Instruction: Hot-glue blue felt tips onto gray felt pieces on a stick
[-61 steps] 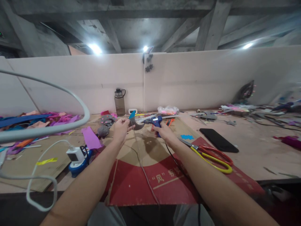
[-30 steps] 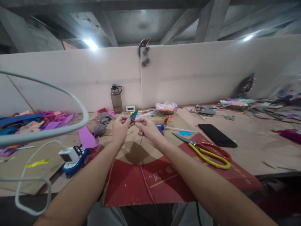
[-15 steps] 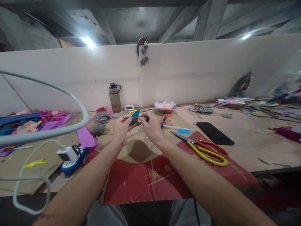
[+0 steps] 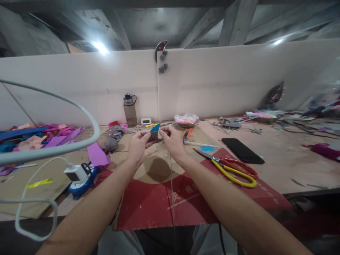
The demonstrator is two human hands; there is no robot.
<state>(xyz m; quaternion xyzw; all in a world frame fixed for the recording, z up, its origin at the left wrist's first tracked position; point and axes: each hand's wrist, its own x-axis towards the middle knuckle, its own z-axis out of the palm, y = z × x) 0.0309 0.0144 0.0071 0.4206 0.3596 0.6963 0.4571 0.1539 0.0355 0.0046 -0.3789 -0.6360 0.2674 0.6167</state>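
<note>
In my left hand (image 4: 138, 144) is a small folded piece, blue and dark grey, like felt or card (image 4: 154, 132), pinched between thumb and fingers. My right hand (image 4: 172, 141) is closed in a pinch at the piece's right edge; whatever lies between its fingertips is too small to make out. A thin pale thread (image 4: 171, 184) runs down from below the right hand, over the red and brown cardboard (image 4: 148, 209). To the right of my right hand lie a blue flower-like cutout (image 4: 207, 148) and large scissors with red and yellow handles (image 4: 225, 166).
A black phone (image 4: 243, 151) lies on the right. A bottle (image 4: 130, 111), a small white digital display (image 4: 146, 121) and a bowl in plastic (image 4: 186, 120) stand at the back. Left are felt scraps (image 4: 34, 138), grey yarn (image 4: 111, 144), a charger (image 4: 77, 174) and a white looping tube (image 4: 90, 124).
The folded piece has turned slightly, so more of its grey face shows. My right fingers have shifted a little to the right, and the left hand has barely moved.
</note>
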